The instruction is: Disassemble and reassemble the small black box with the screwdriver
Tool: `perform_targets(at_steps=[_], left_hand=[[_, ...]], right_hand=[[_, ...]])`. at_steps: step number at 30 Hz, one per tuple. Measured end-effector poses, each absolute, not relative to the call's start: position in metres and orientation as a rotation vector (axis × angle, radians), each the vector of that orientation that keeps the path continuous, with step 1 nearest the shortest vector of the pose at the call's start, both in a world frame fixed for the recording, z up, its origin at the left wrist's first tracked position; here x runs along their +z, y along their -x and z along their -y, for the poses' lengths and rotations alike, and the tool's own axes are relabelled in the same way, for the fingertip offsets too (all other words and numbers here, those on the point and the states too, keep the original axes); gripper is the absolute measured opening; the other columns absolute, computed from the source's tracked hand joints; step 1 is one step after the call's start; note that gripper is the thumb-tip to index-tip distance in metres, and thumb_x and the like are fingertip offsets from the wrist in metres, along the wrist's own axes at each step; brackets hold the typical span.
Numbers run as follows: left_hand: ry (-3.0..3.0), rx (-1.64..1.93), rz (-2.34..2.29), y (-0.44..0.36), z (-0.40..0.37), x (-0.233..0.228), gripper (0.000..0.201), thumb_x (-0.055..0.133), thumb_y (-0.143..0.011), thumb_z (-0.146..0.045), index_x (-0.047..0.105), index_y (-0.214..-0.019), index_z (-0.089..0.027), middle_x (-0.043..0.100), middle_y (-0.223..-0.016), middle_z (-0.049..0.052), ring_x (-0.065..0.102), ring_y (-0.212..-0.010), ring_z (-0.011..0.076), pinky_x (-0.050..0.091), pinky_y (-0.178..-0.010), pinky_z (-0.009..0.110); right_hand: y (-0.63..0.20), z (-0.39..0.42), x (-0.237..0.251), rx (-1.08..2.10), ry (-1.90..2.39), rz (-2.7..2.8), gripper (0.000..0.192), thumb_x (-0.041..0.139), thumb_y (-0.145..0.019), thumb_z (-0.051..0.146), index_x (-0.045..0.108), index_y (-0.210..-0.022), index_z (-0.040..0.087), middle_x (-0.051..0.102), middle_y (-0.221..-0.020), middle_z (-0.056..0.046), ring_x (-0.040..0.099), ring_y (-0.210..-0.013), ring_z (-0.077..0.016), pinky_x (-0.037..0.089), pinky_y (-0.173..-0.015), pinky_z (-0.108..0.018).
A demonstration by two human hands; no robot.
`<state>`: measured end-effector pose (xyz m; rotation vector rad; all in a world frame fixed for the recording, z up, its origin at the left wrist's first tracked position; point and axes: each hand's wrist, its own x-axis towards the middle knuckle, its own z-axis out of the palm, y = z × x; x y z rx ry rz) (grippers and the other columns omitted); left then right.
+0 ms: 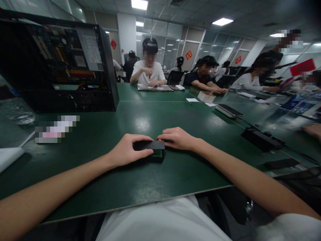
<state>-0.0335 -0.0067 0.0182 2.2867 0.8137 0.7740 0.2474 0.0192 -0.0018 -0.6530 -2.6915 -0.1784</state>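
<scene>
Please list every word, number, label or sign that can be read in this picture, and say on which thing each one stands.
No text can be read as written.
Red diamond signs on the far glass walls: characters too small to read.
White sticker on the open computer case: print too small.
Red banner at the right: no legible writing.
Small black device under the left hand and right hand: no marking visible.
</scene>
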Motion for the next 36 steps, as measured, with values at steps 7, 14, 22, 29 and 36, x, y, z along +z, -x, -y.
perform_targets(at_steps=[7,14,22,29,36], left_hand=[[-1.970,0.922,-0.959,0.039,-0.014,0.017,0.047,0.062,-0.091,-0.056,0.080,-0.094,-0.013,0.076,-0.077,0.006,0.068,-0.072,0.0200,0.051,-0.066,0.027],[-1.959,0.828,-1.113,0.052,-0.036,0.011,0.056,0.055,-0.094,-0.062,0.076,-0.076,-0.013,0.072,-0.065,0.004,0.053,-0.044,0.0109,0.039,-0.048,0.023],[-2.298,0.777,-1.196,0.054,-0.046,0.008,0.037,0.068,-0.085,-0.047,0.081,-0.102,-0.017,0.080,-0.094,0.007,0.073,-0.076,0.0225,0.055,-0.072,0.030],[-2.428,0.774,-1.142,0.057,-0.052,0.001,0.032,0.061,-0.091,-0.038,0.080,-0.106,-0.018,0.081,-0.104,0.008,0.075,-0.092,0.0250,0.057,-0.085,0.034],[-2.443,0.818,-1.174,0.058,-0.055,-0.001,0.026,0.062,-0.090,-0.035,0.080,-0.093,-0.017,0.080,-0.096,0.008,0.073,-0.088,0.0250,0.055,-0.086,0.036]], right_hand=[[-0.264,-0.022,0.004,-0.080,0.945,2.693,0.031,0.050,-0.103,0.036,0.070,-0.117,0.016,0.070,-0.095,-0.008,0.064,-0.079,-0.0161,0.045,-0.070,-0.026],[-0.252,-0.017,0.004,0.021,1.155,2.631,0.034,0.050,-0.102,0.032,0.066,-0.125,0.014,0.070,-0.109,-0.012,0.066,-0.089,-0.0197,0.050,-0.080,-0.031],[-0.244,-0.006,0.010,0.008,1.220,2.600,0.032,0.052,-0.099,0.029,0.067,-0.125,0.017,0.067,-0.114,-0.012,0.066,-0.094,-0.0201,0.051,-0.084,-0.032],[-0.233,0.005,0.016,0.187,0.976,2.487,0.037,0.045,-0.104,0.044,0.067,-0.118,0.017,0.068,-0.115,-0.012,0.065,-0.106,-0.0220,0.051,-0.093,-0.038],[-0.200,0.032,0.018,0.124,0.867,2.634,0.070,0.063,-0.089,0.065,0.057,-0.137,0.015,0.069,-0.121,-0.016,0.066,-0.106,-0.0286,0.052,-0.091,-0.042]])
